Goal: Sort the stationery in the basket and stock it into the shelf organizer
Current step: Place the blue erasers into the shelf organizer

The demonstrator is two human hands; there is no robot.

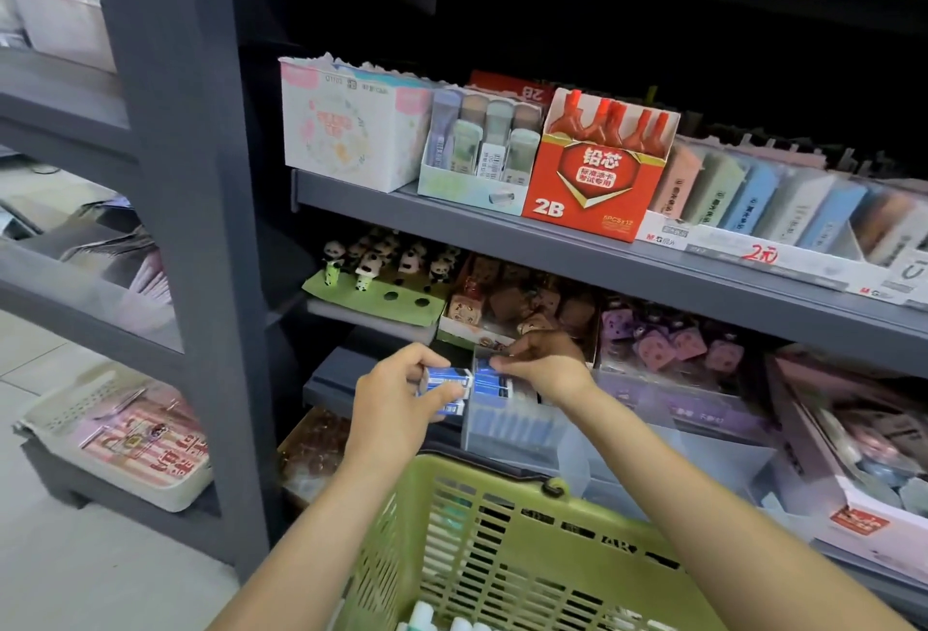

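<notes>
**Erasers at the fingertips, organizer below**

While gripped in the curled fingers of the left hand [401,389], blue-and-white erasers [444,387] sit stacked, thumb on top. Just right of those fingers, pinched between thumb and fingertips of the right hand [542,359]: another eraser [489,372], over the clear shelf organizer [507,424]. Under that pinch, more blue erasers in the compartment. Nearer than both hands, the green basket [502,530], white-capped items at its bottom edge. Above the fingers, a red 2B lead box [592,178] on the upper shelf.
</notes>
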